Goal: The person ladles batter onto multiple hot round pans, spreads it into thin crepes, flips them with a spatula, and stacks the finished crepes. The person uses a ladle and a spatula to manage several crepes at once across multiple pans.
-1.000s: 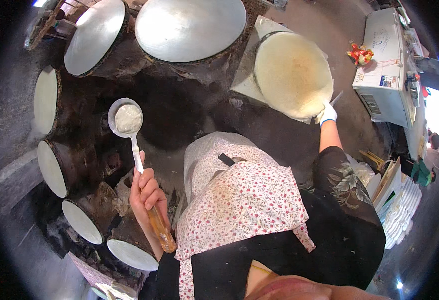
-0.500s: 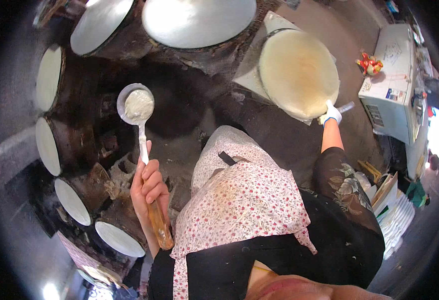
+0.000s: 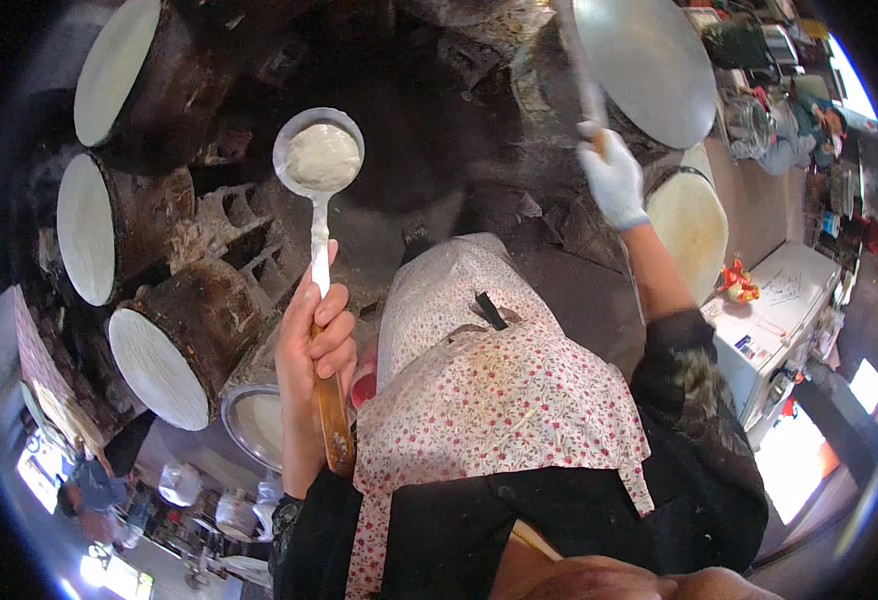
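My left hand (image 3: 314, 350) is wrapped round the handle of a ladle (image 3: 320, 230); the grip is wooden and the shaft pale metal. Thick white batter (image 3: 323, 157) fills its round bowl, held level in front of me. My right hand (image 3: 614, 183), in a white glove, is closed on a tool with a wooden handle and a long, thin blade (image 3: 589, 85) smeared by motion. That blade points away beside a large round griddle (image 3: 644, 65) with a bare grey surface. Right of the gloved hand lies a round, thin flatbread (image 3: 689, 230), partly behind my forearm.
Along the left stand round griddles with white tops (image 3: 159, 368) on dark drum-like stoves. A metal basin (image 3: 259, 425) of pale stuff sits by my left forearm. At right is a white cabinet (image 3: 779, 310) with a red and gold ornament (image 3: 737, 280). Another person (image 3: 824, 125) is farther off.
My right hand has left the flatbread and moved up beside the bare griddle, with the bladed tool in it. My left hand still grips the filled ladle. The view has swung left.
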{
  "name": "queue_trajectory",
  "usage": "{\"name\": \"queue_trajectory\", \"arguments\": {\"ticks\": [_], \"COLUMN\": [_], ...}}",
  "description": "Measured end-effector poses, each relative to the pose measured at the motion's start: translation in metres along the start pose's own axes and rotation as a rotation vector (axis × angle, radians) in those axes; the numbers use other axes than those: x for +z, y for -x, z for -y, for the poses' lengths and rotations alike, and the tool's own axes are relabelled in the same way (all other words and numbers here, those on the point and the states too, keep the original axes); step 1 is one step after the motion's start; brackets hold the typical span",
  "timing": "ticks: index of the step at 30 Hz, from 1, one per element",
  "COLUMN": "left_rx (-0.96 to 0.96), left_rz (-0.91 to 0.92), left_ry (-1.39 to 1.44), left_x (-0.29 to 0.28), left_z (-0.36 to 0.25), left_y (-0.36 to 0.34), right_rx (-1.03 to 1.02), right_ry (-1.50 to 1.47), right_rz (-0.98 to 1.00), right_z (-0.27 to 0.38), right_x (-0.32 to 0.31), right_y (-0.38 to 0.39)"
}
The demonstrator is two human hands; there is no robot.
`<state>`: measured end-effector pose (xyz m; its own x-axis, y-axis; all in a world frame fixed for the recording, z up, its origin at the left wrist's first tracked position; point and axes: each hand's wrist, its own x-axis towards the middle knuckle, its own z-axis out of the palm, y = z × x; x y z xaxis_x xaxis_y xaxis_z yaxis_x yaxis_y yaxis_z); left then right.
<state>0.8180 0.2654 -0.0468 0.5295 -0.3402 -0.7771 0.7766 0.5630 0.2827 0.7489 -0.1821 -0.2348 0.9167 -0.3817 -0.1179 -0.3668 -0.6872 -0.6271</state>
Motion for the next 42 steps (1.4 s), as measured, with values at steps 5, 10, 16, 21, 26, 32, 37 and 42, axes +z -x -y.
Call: {"name": "queue_trajectory", "arguments": {"ticks": [5, 10, 16, 21, 26, 32, 37, 42], "left_rx": [0.058, 0.156, 0.114, 0.101, 0.095, 0.116, 0.113, 0.254], "left_rz": [0.050, 0.101, -0.039, 0.043, 0.095, 0.043, 0.177, 0.099], "left_ry": [0.129, 0.359, 0.638, 0.748, 0.611, 0.824, 0.840, 0.938], "left_x": [-0.011, -0.010, -0.019, -0.039, -0.046, -0.041, -0.063, -0.093], "left_z": [0.012, 0.034, 0.047, 0.055, 0.061, 0.068, 0.088, 0.139], "left_y": [0.009, 0.006, 0.003, 0.015, 0.017, 0.030, 0.027, 0.026], "right_rx": [-0.025, 0.269, -0.109, -0.102, -0.179, -0.117, -0.297, -0.213], "right_ry": [0.754, 0.745, 1.051, 1.117, 1.056, 1.110, 0.984, 0.489], "right_rz": [0.396, 0.400, 0.437, 0.398, 0.356, 0.460, 0.520, 0.732], "right_z": [-0.031, -0.106, -0.148, -0.156, -0.161, -0.163, -0.139, -0.048], "right_x": [0.081, 0.097, 0.093, 0.090, 0.084, 0.071, 0.063, 0.096], "right_y": [-0.109, -0.181, -0.185, -0.156, -0.147, -0.163, -0.158, -0.090]}}
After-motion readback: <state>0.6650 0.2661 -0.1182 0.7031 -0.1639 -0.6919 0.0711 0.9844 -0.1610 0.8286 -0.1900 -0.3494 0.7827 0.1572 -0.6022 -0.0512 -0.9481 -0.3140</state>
